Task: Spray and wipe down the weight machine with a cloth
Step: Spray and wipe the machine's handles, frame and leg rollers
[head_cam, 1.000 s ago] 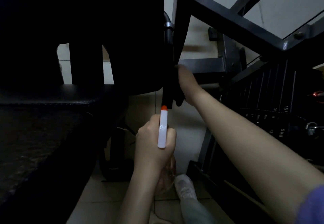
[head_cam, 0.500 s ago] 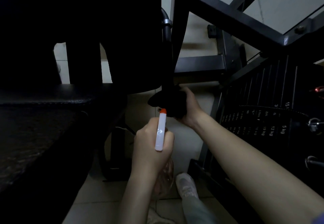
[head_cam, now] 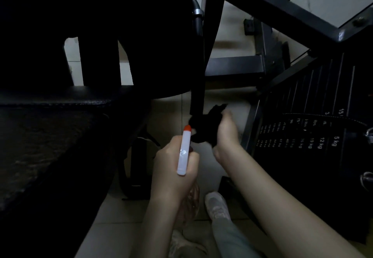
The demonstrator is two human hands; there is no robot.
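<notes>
Beside the weight stack [head_cam: 314,136], left hand [head_cam: 173,169] around spray bottle [head_cam: 184,152], right hand [head_cam: 227,134] seemingly tight on black cloth [head_cam: 203,124].

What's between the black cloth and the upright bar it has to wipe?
Nothing visible. The right hand holds the black cloth against the lower end of the upright bar; the spray bottle in the left hand is nearer the camera, not between.

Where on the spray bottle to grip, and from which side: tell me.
Grip the spray bottle at its neck, under the long white head, where the left hand wraps it. Come from the rear, the person's side: the orange nozzle points away toward the black post, so the grip stays behind the spray. The clear body below is mostly hidden.
</notes>
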